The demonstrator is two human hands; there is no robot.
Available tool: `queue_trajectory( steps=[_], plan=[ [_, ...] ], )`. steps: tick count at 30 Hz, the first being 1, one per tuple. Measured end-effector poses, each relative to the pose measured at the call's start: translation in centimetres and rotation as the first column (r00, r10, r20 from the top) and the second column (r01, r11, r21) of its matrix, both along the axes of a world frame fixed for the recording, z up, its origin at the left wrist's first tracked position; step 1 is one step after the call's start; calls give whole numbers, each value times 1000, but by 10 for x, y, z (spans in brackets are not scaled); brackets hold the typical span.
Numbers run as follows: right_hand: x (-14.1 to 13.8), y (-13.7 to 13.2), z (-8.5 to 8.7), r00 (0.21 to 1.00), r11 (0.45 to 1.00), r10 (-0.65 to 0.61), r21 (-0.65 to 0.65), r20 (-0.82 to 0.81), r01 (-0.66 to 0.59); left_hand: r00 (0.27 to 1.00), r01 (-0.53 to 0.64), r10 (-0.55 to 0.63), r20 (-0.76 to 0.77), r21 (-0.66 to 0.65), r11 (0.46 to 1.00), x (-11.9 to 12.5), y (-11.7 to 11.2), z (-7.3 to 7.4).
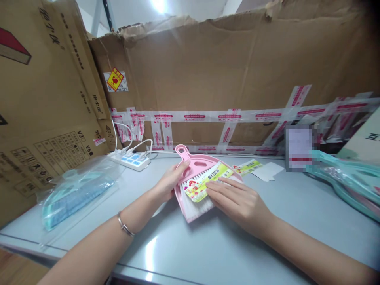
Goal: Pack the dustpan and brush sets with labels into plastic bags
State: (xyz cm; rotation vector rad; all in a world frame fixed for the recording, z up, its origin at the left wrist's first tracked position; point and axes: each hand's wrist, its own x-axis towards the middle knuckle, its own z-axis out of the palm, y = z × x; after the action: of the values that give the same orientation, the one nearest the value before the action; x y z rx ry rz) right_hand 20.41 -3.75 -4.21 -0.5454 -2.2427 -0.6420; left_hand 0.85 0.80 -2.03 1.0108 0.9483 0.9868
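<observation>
A small pink dustpan (198, 163) with a white brush (198, 206) and a yellow-green printed card (205, 183) lies on the grey table (208, 245). My left hand (170, 181) grips the dustpan's left side near the handle, fingers curled round its edge. Over the card and brush bristles rests my right hand (237, 200), fingers stretched flat and pressing down. A metal bracelet (125, 226) circles my left wrist.
A bagged teal dustpan set (74, 194) lies at the left. A white power strip (130, 159) with cables sits at the back. Loose cards (252, 167) lie behind the pink pan. Teal dustpans in bags (347, 178) pile at the right. Taped cardboard walls (237, 79) enclose the table.
</observation>
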Motion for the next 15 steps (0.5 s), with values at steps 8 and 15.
queue_trajectory(
  steps=[8,15],
  plan=[
    [-6,-6,6,998,998,45,-48,-49,-48,982,181,-164,-96,196,964,-3,-3,6],
    [-5,1,-3,475,907,-219,-357,-852,-224,999,-23,29,-18,272,962,-4,-2,12]
  ],
)
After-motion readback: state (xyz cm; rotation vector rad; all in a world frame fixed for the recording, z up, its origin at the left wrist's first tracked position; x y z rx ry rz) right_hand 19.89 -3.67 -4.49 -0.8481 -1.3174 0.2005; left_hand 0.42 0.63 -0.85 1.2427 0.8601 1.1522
